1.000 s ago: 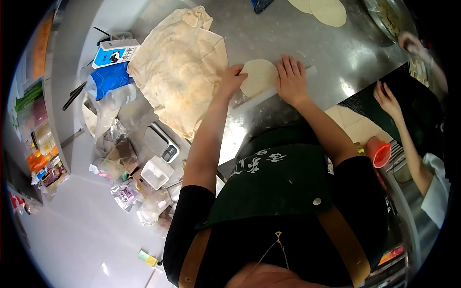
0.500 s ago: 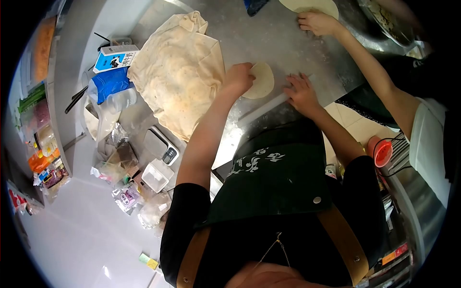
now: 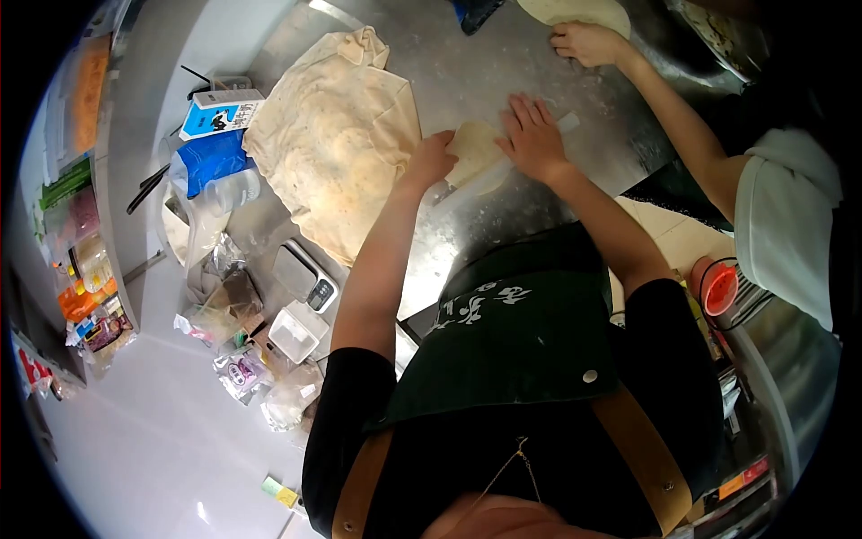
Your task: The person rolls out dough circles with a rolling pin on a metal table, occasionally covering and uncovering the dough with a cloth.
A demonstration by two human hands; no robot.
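Note:
A round of rolled dough (image 3: pixel 472 146) lies on the metal worktop in front of me. My left hand (image 3: pixel 431 162) is closed at its left edge, the fingertips gripping the rim. Across the dough's near part lies a pale rolling pin (image 3: pixel 474 182), slanting up to the right. My right hand (image 3: pixel 535 139) rests flat on the pin with its fingers stretched out, covering part of it. Left of my left hand, a large cream cloth (image 3: pixel 328 144) is spread over something lumpy that it hides.
A co-worker's hand (image 3: pixel 590 43) touches another dough round (image 3: pixel 579 13) at the far right, near a metal bowl (image 3: pixel 709 36). On the left stand a milk carton (image 3: pixel 221 114), a blue bag (image 3: pixel 211 163), a scale (image 3: pixel 305 275) and a white plastic tub (image 3: pixel 297 330).
My right hand has moved up and left onto the pin, and the pin has rolled from the near side onto the dough. My left hand has shifted slightly down and left.

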